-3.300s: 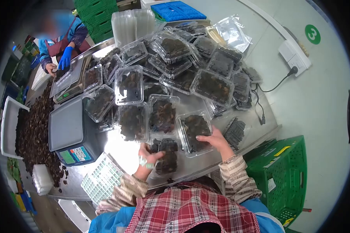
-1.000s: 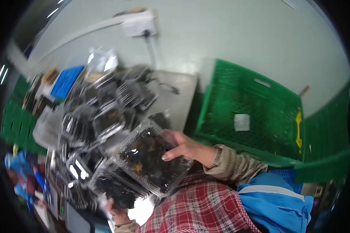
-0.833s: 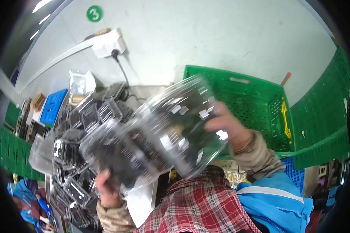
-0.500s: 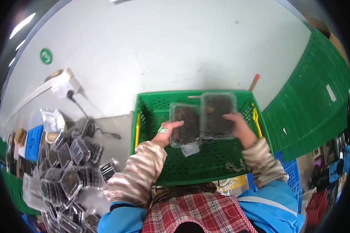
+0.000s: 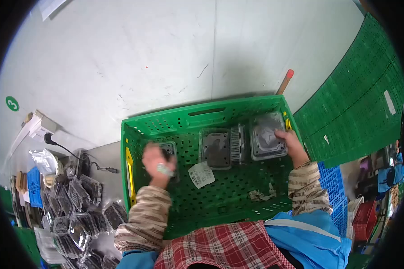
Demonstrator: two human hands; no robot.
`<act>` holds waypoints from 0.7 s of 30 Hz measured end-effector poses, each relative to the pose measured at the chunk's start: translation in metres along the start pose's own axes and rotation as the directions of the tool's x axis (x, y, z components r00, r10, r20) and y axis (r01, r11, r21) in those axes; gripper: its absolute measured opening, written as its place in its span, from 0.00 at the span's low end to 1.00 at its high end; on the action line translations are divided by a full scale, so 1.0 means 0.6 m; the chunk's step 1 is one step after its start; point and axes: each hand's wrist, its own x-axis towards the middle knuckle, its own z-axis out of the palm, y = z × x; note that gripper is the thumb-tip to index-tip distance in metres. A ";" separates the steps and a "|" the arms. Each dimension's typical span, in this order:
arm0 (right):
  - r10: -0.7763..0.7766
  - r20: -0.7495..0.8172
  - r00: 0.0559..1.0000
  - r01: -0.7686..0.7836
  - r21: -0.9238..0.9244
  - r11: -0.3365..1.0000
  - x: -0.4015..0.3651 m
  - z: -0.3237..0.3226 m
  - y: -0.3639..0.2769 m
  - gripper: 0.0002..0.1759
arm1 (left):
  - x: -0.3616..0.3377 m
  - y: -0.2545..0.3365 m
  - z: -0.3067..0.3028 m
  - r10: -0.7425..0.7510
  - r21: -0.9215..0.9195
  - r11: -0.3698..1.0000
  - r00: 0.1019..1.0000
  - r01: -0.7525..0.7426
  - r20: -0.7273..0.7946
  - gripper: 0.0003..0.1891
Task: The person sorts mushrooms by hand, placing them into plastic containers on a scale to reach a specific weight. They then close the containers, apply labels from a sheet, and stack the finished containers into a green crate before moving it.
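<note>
My right hand [image 5: 294, 145] grips a clear plastic clamshell box [image 5: 268, 140] by its right side, at the right end of the green crate [image 5: 161, 119]. Over the crate's left part, my left hand [image 5: 157, 160] is smeared by motion and covers part of another clear box with dark contents [image 5: 169, 147]; whether its fingers hold that box cannot be made out. A pale label is on the left wrist. Between the hands, a clear box with dark contents [image 5: 214, 150] lies in the crate, and a narrow clear box [image 5: 238, 144] stands against its right side.
A white paper label [image 5: 202, 175] and a crumpled scrap [image 5: 263, 193] lie on the crate floor. Many clear boxes [image 5: 78, 231] are heaped at left, near a black plug cable [image 5: 94, 165]. A red-tipped handle [image 5: 285, 82] leans behind the crate; green panels [image 5: 354, 98] stand right.
My hands have moved apart, left hand to the left and right hand to the right. The two boxes held side by side are no longer together in my hands; boxes now lie across the crate.
</note>
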 end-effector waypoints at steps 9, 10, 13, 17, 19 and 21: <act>0.106 -0.096 0.990 -0.128 -0.263 0.956 0.039 -0.010 0.072 0.22 | -0.077 0.123 0.079 0.496 0.065 0.812 0.745 -0.580 0.445 0.43; 0.099 -0.131 0.986 -0.128 -0.236 0.963 0.041 -0.022 0.072 0.25 | -0.069 0.117 0.065 0.490 0.061 0.812 0.734 -0.581 0.470 0.41; -0.065 -0.188 0.980 -0.071 -0.638 0.767 0.055 -0.019 0.104 0.31 | -0.052 0.097 0.060 0.393 0.086 0.840 0.709 -0.536 0.585 0.40; -0.445 0.262 0.856 0.299 -0.954 0.012 0.007 0.102 0.113 0.47 | -0.055 0.077 0.068 0.259 0.250 0.806 0.700 -0.536 0.665 0.35; -0.341 0.533 0.774 0.540 -0.838 -0.084 -0.025 0.184 0.115 0.46 | -0.049 0.059 0.062 0.254 0.225 0.836 0.717 -0.500 0.649 0.33; -0.271 0.643 0.717 0.612 -0.766 -0.197 -0.028 0.204 0.181 0.46 | -0.057 0.045 0.058 0.248 0.207 0.861 0.737 -0.466 0.628 0.31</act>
